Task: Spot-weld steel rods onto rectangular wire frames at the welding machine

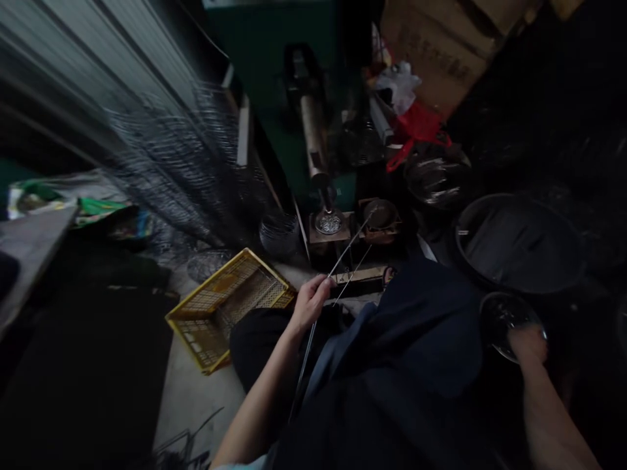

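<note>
My left hand (312,300) is closed around a long thin metal rod (349,244), which slants from my lap up to the machine in front of me. A second thin rod or wire (353,273) runs close beside it. My right hand (529,344) reaches into a dark, shiny round bowl (499,310) at my right side. Motion blurs its fingers, and what they touch in the bowl cannot be made out. Ahead of me, small shiny bits lie in a round dish (328,222) under the machine's metal shaft (314,140).
A yellow plastic crate (196,307) sits tilted left of my knee. Coiled wire mesh or rings (186,163) are stacked behind it. To the right stand a large round tub (522,245), a red plastic bag (421,124) and cardboard boxes (435,52). The green machine (259,39) is straight ahead.
</note>
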Demonstrator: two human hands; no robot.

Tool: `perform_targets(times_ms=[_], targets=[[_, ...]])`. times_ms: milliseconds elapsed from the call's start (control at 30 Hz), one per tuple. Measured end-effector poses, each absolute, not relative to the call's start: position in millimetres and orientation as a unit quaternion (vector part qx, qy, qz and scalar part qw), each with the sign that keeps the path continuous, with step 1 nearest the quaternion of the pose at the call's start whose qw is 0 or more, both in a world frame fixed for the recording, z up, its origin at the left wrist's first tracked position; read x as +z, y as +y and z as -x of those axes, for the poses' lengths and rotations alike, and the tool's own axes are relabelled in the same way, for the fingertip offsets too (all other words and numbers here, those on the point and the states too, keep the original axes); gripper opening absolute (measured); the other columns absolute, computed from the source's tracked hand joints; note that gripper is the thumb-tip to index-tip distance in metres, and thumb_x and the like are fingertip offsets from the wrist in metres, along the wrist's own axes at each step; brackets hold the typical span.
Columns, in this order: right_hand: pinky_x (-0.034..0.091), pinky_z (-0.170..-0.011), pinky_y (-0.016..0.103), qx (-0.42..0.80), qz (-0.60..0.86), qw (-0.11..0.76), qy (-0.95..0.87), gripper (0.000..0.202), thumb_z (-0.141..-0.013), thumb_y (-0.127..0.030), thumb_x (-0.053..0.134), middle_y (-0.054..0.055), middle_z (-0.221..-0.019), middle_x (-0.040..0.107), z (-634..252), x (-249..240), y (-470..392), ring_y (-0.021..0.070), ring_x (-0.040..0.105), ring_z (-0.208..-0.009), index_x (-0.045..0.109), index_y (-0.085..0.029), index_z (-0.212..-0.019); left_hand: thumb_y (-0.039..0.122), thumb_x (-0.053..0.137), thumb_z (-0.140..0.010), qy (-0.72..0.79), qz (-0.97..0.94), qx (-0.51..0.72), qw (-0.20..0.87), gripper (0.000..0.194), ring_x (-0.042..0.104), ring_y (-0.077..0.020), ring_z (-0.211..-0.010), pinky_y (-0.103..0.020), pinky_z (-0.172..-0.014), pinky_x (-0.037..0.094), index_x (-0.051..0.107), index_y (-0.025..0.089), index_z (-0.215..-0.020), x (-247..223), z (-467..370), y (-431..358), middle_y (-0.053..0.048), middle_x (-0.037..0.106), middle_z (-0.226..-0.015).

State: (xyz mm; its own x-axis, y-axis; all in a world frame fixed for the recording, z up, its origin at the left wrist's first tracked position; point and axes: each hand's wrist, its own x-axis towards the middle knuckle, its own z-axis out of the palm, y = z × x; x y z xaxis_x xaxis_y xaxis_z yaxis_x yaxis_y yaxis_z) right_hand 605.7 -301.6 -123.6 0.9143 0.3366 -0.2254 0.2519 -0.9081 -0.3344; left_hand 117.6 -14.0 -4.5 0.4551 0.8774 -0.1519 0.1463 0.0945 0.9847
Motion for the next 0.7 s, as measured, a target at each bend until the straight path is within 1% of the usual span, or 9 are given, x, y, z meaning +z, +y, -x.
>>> perform_targets(times_ms=[67,167,267,333,400,433,533,633,700], targets=[[0.038,-0.053,0.060,0.115,0.984,0.114,-0.074,0.058,-0.063,-0.045,0.050,0.038,-0.096,0.058,-606.4,-126.2,-305.3,0.0472,0.065,-0.080,0.060,-0.026,-0.117,0.048,0.050,-0.089,0.418,-0.625,0.301,0.587,0.036,0.030,-0.0095,-0.049,-0.023,-0.049,0.024,0.063,0.015,-0.083,-2.1,-114.4,-12.1,0.005,0.036,-0.054],[0.041,-0.051,0.057,0.106,0.989,0.105,-0.019,0.067,-0.056,-0.040,0.052,0.039,-0.101,0.057,-615.7,-129.6,-308.3,0.0466,0.066,-0.085,0.056,-0.028,-0.122,0.046,0.046,-0.091,0.419,-0.657,0.298,0.551,0.037,0.034,-0.0104,-0.052,-0.023,-0.051,0.027,0.064,0.015,-0.085,2.5,-110.6,-6.1,0.004,0.040,-0.056],[0.043,-0.055,0.056,0.104,0.985,0.133,-0.022,0.059,-0.053,-0.037,0.052,0.034,-0.098,0.062,-628.8,-117.6,-303.0,0.0432,0.067,-0.086,0.059,-0.036,-0.111,0.044,0.043,-0.093,0.423,-0.678,0.304,0.519,0.037,0.036,-0.0110,-0.053,-0.023,-0.053,0.029,0.064,0.015,-0.084,8.2,-109.0,3.4,0.004,0.040,-0.057],[0.046,-0.062,0.056,0.088,0.977,0.177,-0.080,0.041,-0.054,-0.038,0.052,0.026,-0.091,0.066,-627.5,-94.0,-287.2,0.0424,0.067,-0.088,0.062,-0.038,-0.094,0.043,0.042,-0.093,0.414,-0.692,0.308,0.505,0.037,0.037,-0.0111,-0.054,-0.023,-0.053,0.030,0.064,0.015,-0.083,12.3,-109.8,10.4,0.004,0.040,-0.057],[0.047,-0.071,0.057,0.063,0.947,0.256,-0.181,0.025,-0.060,-0.044,0.055,0.020,-0.085,0.069,-607.6,-59.8,-256.0,0.0419,0.066,-0.092,0.063,-0.037,-0.082,0.043,0.042,-0.094,0.403,-0.702,0.313,0.497,0.037,0.038,-0.0109,-0.054,-0.022,-0.053,0.031,0.064,0.015,-0.084,15.7,-112.3,16.7,0.004,0.041,-0.058],[0.048,-0.075,0.057,0.050,0.922,0.312,-0.222,0.024,-0.065,-0.047,0.055,0.018,-0.085,0.069,-589.6,-41.3,-234.4,0.0403,0.067,-0.091,0.064,-0.036,-0.083,0.042,0.042,-0.094,0.400,-0.705,0.315,0.494,0.036,0.038,-0.0108,-0.054,-0.022,-0.053,0.031,0.064,0.015,-0.085,17.1,-114.2,19.2,0.004,0.042,-0.058],[0.053,-0.077,0.052,0.180,0.791,0.492,-0.315,0.034,-0.073,-0.051,0.061,0.016,-0.089,0.071,-513.0,3.0,-152.4,0.0333,0.070,-0.082,0.066,-0.027,-0.098,0.040,0.042,-0.094,0.400,-0.722,0.321,0.464,0.034,0.040,-0.0102,-0.053,-0.021,-0.053,0.031,0.064,0.016,-0.086,19.6,-120.8,23.4,0.004,0.042,-0.056],[0.056,-0.063,0.039,0.285,0.719,0.517,-0.367,0.036,-0.071,-0.054,0.068,0.011,-0.078,0.070,-429.4,12.5,-67.7,0.0272,0.070,-0.070,0.065,-0.021,-0.086,0.036,0.042,-0.094,0.410,-0.747,0.322,0.412,0.031,0.042,-0.0097,-0.052,-0.020,-0.054,0.032,0.063,0.017,-0.083,19.3,-125.4,23.2,0.004,0.045,-0.056],[0.052,-0.050,0.029,0.322,0.695,0.511,-0.390,0.036,-0.072,-0.055,0.067,0.006,-0.068,0.067,-382.2,2.7,-23.2,0.0207,0.067,-0.057,0.062,-0.019,-0.078,0.034,0.041,-0.095,0.420,-0.755,0.325,0.385,0.029,0.045,-0.0098,-0.052,-0.020,-0.055,0.034,0.062,0.017,-0.082,17.5,-125.7,22.5,0.003,0.048,-0.057]])
